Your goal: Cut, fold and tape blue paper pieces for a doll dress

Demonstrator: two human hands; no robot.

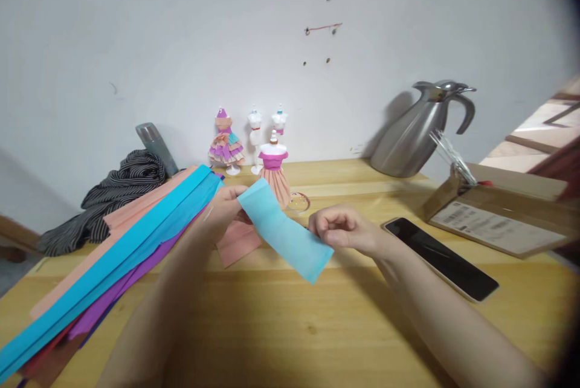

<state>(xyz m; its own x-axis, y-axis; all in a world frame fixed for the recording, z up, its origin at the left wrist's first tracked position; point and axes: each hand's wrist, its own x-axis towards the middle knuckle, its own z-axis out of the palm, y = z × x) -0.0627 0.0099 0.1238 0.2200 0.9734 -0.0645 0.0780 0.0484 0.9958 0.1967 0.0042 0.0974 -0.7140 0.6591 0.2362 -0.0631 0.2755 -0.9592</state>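
Soft light comes from the right; the steel jug [410,134] throws a shadow leftward. The frame's right corners are dark, its edges stretched and blurry.

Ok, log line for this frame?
left hand: on blue strip | right hand: same strip, other end | strip: above table | phone: beside right forearm

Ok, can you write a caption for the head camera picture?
Two hands stretch light blue paper near little dressed-up mannequins.
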